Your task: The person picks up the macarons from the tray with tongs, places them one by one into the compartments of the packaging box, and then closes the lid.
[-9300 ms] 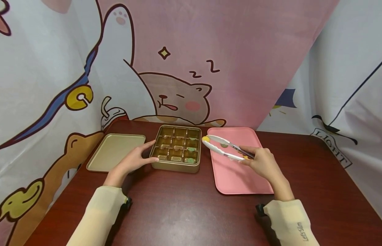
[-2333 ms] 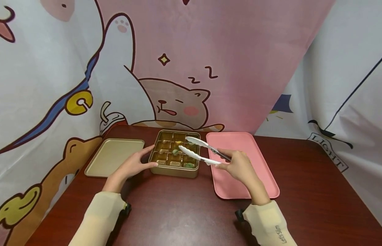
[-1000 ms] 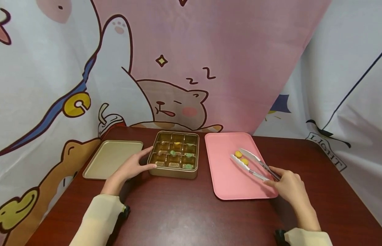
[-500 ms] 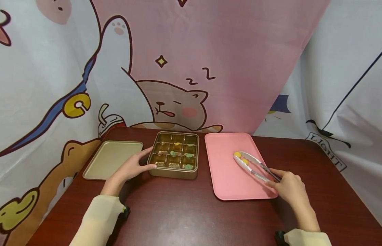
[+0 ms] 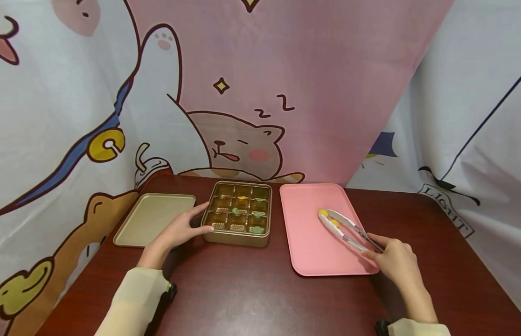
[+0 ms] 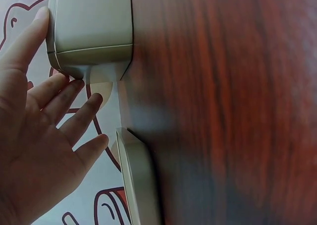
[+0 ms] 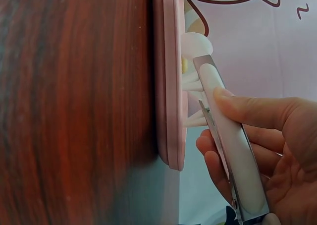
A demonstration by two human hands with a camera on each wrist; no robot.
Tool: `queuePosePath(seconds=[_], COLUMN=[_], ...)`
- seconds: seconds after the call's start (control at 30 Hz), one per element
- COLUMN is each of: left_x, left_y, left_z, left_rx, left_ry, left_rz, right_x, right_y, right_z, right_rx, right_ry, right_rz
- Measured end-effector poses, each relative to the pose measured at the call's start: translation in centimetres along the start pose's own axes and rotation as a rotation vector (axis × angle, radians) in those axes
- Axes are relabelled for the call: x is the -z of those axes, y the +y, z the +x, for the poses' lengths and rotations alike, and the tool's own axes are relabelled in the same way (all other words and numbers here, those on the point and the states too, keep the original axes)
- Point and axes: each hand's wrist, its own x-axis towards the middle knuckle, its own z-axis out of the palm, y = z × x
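Observation:
My right hand (image 5: 396, 261) grips metal tongs (image 5: 351, 225) with pale tips, held low over the pink tray (image 5: 310, 252). Their tips stand close around one small yellow round piece (image 5: 323, 213). Another yellow piece (image 5: 335, 224) lies between the tong arms. My left hand (image 5: 176, 233) touches the left side of a gold tin (image 5: 237, 239), thumb at its front corner and fingers extended. Inside, the divided insert holds green discs down the right column, a green disc (image 5: 236, 211) in the centre and a yellow piece (image 5: 242, 198) at back middle.
A flat gold lid (image 5: 155, 219) lies left of the tin, behind my left hand. The dark red wooden table (image 5: 243, 294) extends in front of tin and tray. A printed cartoon curtain (image 5: 327, 93) hangs behind the table and along its sides.
From above the tin, the tongs have moved right to the tray, and their tips have narrowed around the far yellow piece. A yellow and a green piece have joined those in the tin.

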Motion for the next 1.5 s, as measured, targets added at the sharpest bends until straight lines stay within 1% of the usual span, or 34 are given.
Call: queuePosePath(seconds=[0.27,0.4,0.7,0.87,1.07,1.17,1.3,1.5], left_x=[0.1,0.1,-0.2,-0.1,0.0,-0.1,-0.1,0.0], left_y=[0.2,0.2,-0.1,-0.1,0.0,-0.1,0.0,0.0], left_z=[0.0,0.0,0.0,0.0,0.0,0.1,0.1,0.1], left_rx=[0.000,0.002,0.001,0.001,-0.016,-0.016,-0.016,-0.014], left_ry=[0.000,-0.002,-0.002,0.000,0.003,0.004,0.002,0.005], left_rz=[0.016,0.010,0.005,-0.014,0.011,0.009,-0.013,-0.011], right_x=[0.1,0.2,0.5,0.8,1.1,1.3,1.3,1.3], right_y=[-0.2,-0.3,-1.0,-1.7,-2.7,-3.3,-4.3,-5.8], right_z=[-0.2,-0.1,-0.3,-0.3,-0.5,-0.6,-0.6,-0.3], right_rx=[0.034,0.045,0.085,0.102,0.113,0.125,0.152,0.207], right_ry=[0.026,0.026,0.043,0.032,0.025,0.025,0.037,0.050], right_rz=[0.003,0.013,0.027,0.046,0.057,0.060,0.078,0.121])
